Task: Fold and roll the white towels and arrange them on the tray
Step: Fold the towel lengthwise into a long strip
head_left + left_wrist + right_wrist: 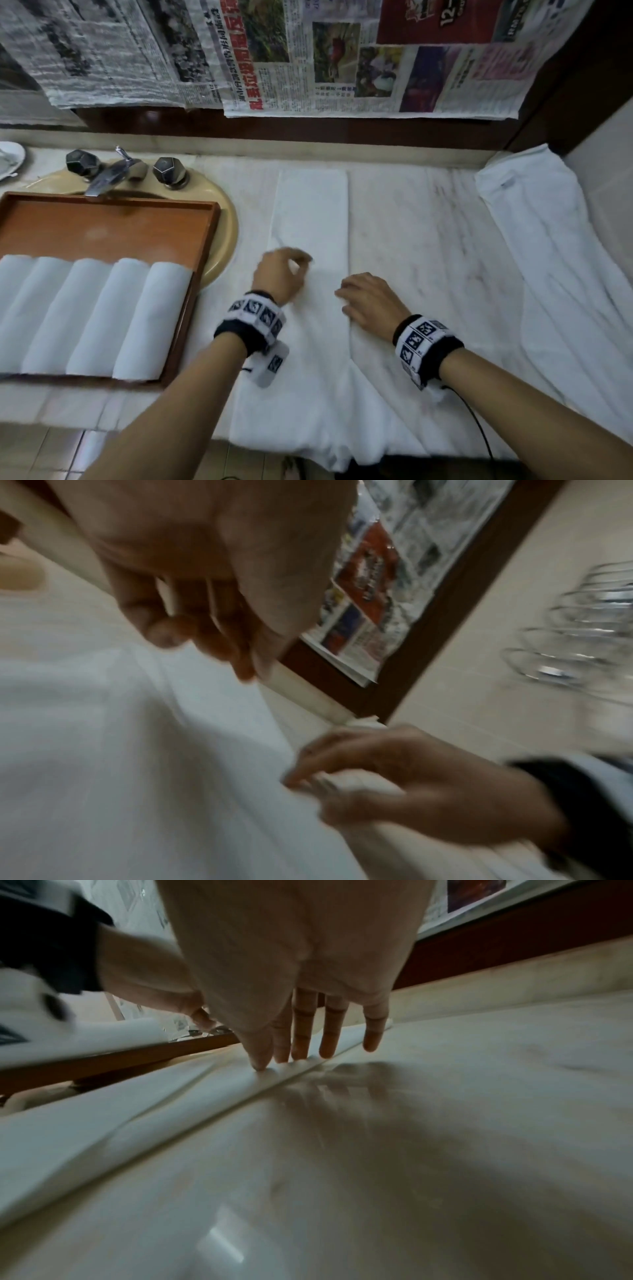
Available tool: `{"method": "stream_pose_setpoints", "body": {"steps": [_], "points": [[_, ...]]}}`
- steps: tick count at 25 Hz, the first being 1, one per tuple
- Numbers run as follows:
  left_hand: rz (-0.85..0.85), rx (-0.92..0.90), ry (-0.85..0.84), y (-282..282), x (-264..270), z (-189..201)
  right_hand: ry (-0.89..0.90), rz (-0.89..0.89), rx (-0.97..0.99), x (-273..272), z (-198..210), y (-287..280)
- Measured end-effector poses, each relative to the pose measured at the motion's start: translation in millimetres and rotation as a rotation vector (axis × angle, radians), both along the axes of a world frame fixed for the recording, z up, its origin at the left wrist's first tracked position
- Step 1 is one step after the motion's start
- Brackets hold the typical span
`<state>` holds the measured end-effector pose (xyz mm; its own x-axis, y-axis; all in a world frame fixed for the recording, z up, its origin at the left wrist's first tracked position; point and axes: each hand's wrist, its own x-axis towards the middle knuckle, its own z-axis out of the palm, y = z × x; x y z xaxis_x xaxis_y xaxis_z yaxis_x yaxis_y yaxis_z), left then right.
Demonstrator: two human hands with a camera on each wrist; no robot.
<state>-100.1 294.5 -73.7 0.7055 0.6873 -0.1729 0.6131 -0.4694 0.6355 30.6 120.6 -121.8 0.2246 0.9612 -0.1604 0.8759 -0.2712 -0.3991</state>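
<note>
A white towel (311, 212) lies folded into a long strip on the marble counter, its near end hanging over the front edge. My right hand (366, 301) presses straight fingers (301, 1042) flat on the strip's right edge (103, 1123). My left hand (284, 270) hovers just over the strip's left side; its fingers (192, 610) are loosely curled and hold nothing. The towel (103, 750) spreads out below it. At the left, the brown wooden tray (102, 219) holds several rolled white towels (92, 315) side by side along its near half.
The tray sits across a beige sink basin (222, 233) with a chrome faucet (113, 171) behind it. Loose white towels (548, 257) are heaped at the counter's right end. Bare marble (428, 240) lies between them and the strip. Newspapers (308, 51) hang on the back wall.
</note>
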Motion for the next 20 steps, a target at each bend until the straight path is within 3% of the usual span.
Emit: {"method": "stream_pose_setpoints", "body": {"steps": [3, 5, 10, 12, 16, 20], "points": [[-0.446, -0.021, 0.32, -60.8, -24.1, 5.2, -0.02, -0.078, -0.082, -15.6, 11.2, -6.5], [-0.553, 0.02, 0.428, -80.4, -31.3, -0.9, -0.048, -0.092, -0.154, -23.1, 16.3, -9.7], [-0.572, 0.019, 0.433, -80.5, -60.2, -4.2, -0.155, -0.062, -0.41, -37.3, 22.6, -13.4], [-0.554, 0.038, 0.429, -72.3, -79.7, -6.3, -0.165, -0.092, -0.375, -45.7, 24.2, -10.9], [-0.7, 0.054, 0.278, -102.8, -89.3, -5.6, -0.19, -0.144, -0.237, -70.2, 19.0, -18.3], [-0.671, 0.014, 0.237, -100.9, -109.1, -11.5, -0.175, -0.145, -0.324, -77.1, 17.7, -32.3]]}}
